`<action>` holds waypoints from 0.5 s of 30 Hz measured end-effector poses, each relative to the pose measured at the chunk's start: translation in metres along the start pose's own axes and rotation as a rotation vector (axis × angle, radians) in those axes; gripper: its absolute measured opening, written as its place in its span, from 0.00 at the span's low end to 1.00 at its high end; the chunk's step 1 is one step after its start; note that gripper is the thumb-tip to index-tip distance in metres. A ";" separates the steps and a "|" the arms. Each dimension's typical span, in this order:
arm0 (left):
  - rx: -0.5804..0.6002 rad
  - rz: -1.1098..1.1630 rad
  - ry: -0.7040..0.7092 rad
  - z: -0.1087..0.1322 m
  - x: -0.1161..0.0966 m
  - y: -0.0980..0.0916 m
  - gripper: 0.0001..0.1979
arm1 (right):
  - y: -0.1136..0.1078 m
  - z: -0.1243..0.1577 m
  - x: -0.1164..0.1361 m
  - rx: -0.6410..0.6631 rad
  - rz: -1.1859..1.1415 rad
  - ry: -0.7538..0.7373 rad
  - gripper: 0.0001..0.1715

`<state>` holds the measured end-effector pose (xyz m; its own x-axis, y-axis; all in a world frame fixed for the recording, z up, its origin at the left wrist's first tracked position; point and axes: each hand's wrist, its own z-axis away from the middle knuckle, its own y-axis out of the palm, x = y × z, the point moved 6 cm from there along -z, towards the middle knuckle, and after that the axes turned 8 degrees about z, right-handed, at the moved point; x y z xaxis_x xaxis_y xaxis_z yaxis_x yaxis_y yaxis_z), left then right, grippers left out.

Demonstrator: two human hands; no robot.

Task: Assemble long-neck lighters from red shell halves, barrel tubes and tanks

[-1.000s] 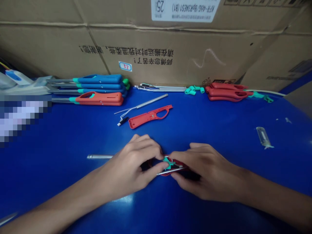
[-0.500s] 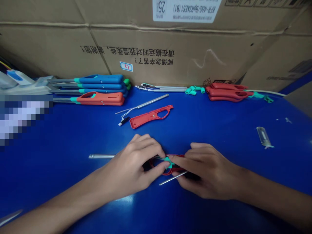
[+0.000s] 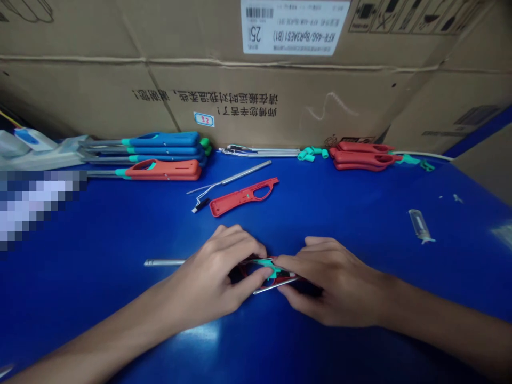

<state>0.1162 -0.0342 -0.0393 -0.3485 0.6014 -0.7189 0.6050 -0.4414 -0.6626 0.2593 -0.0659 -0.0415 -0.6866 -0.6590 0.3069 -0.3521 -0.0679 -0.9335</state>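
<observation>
My left hand (image 3: 212, 274) and my right hand (image 3: 332, 282) meet over a red lighter shell (image 3: 280, 276) lying on the blue table (image 3: 100, 240). Both pinch it from either side. A green trigger piece (image 3: 269, 264) sits in the shell between my fingertips. A thin metal rod (image 3: 276, 285) pokes out under my thumbs. A metal tube (image 3: 164, 262) sticks out left from under my left hand. Much of the shell is hidden by my fingers.
Another red shell half (image 3: 244, 196) and a wired metal tube (image 3: 228, 180) lie further back. Finished blue and red lighters (image 3: 160, 154) are stacked back left, red shells (image 3: 362, 156) and green caps (image 3: 312, 153) back right. A clear small part (image 3: 418, 225) lies right. Cardboard boxes (image 3: 256, 85) wall the rear.
My hands stay on the shell; the thin rod has shifted back up closer to the shell. The view has tilted slightly, and everything sits a bit lower in frame.
</observation>
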 end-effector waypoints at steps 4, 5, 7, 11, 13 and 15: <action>0.008 0.007 0.013 -0.001 -0.001 0.000 0.02 | 0.003 0.001 -0.002 0.011 -0.038 -0.006 0.07; 0.010 0.008 0.019 -0.001 -0.002 0.000 0.02 | 0.003 0.001 -0.003 0.009 -0.043 -0.003 0.06; 0.005 0.010 0.029 -0.001 -0.003 0.000 0.02 | 0.002 0.001 -0.004 -0.011 -0.056 0.018 0.05; -0.001 0.011 0.026 -0.002 -0.003 -0.002 0.02 | 0.000 0.003 -0.005 -0.007 -0.100 0.064 0.06; 0.008 0.010 0.027 -0.001 -0.004 -0.003 0.03 | -0.005 0.003 -0.004 -0.050 -0.119 0.063 0.07; 0.024 0.005 0.040 -0.001 -0.005 -0.004 0.03 | -0.011 0.004 -0.004 -0.105 -0.135 0.068 0.06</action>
<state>0.1157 -0.0348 -0.0331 -0.3160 0.6249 -0.7139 0.5892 -0.4605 -0.6639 0.2683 -0.0652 -0.0335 -0.6691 -0.5965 0.4433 -0.5060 -0.0713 -0.8596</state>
